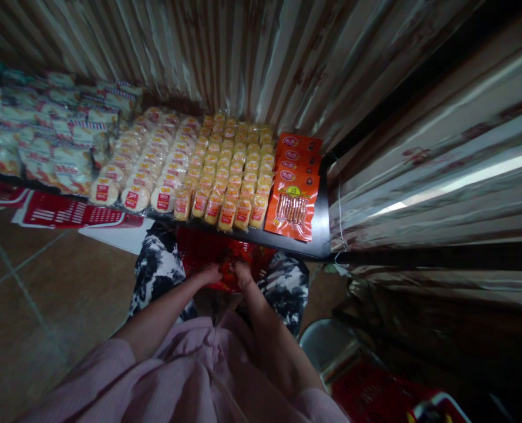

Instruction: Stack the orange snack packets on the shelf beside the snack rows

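Between my knees, below the table edge, is a red basket (194, 249) with shiny orange-red packets (241, 249) in it. My left hand (211, 273) reaches into it from the left, its fingers curled against the packets. Close beside it, my right hand (243, 274) is also closed among the packets. Dim light and the hands themselves hide the fingertips, so what each one grips cannot be made out. On the table above lie flat orange packets (292, 202) in an overlapping column, right of several rows of small yellow wrapped cakes (228, 176).
The black table (320, 220) also carries round wrapped crackers (135, 197) and white bags (71, 167). Under its left side stands another red basket (76, 210). Striped curtains (243, 59) hang behind and at right. A round metal container (326, 341) sits on the floor, lower right.
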`<state>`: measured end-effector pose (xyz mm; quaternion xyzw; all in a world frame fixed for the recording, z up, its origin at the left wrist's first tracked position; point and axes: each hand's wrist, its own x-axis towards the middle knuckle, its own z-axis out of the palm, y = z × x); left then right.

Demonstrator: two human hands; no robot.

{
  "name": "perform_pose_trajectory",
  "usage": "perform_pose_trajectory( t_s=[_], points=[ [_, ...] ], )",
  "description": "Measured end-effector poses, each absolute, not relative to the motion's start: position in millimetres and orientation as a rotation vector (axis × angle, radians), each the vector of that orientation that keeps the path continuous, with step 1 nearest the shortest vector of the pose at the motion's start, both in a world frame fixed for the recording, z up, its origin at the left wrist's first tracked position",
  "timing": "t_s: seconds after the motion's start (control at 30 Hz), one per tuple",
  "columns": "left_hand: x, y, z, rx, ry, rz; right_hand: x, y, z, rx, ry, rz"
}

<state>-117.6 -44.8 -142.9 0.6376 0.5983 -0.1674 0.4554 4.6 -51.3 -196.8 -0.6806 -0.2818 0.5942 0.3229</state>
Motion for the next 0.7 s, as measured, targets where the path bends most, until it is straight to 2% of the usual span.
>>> perform_pose_trajectory(
  t_s=[0.37,0.7],
  points=[
    [-97.2,-67.0,-90.9,1.529,1.657,0.056,17.0,-57.9,-162.0,-1.683,-0.450,1.516],
    [-90.3,-101.8,-87.1,0.917,1.593,0.482,-9.6,-89.2,-121.8,-1.408,-0.249,1.471]
  ],
)
